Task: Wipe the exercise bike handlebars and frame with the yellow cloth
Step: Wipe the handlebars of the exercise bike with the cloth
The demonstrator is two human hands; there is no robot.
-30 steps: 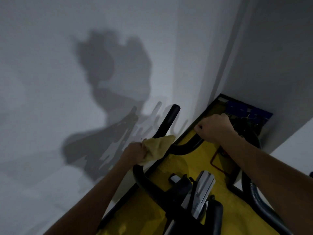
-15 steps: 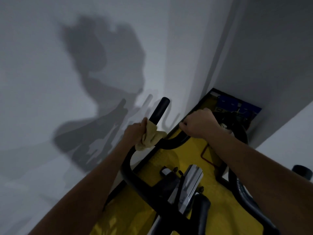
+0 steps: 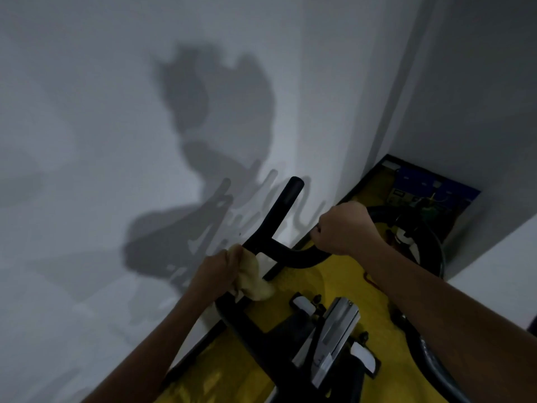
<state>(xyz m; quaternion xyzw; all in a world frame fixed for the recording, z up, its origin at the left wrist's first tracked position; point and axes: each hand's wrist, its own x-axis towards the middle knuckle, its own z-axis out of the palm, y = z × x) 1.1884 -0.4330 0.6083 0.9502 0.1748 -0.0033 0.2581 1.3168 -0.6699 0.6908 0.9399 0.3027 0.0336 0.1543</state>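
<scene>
On the left, the left hand (image 3: 216,267) holds the crumpled yellow cloth (image 3: 251,279), soft and folded, pressed around the black curved handlebar (image 3: 286,254). The cloth sits on the bar just below the fork of the upright horn. Further right, the right hand (image 3: 344,228) grips the same smooth, round bar, fingers curled.

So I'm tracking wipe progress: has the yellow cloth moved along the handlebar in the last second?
Yes. The crumpled yellow cloth in the left hand slid down the black handlebar, away from its upright horn, toward the person.
</scene>
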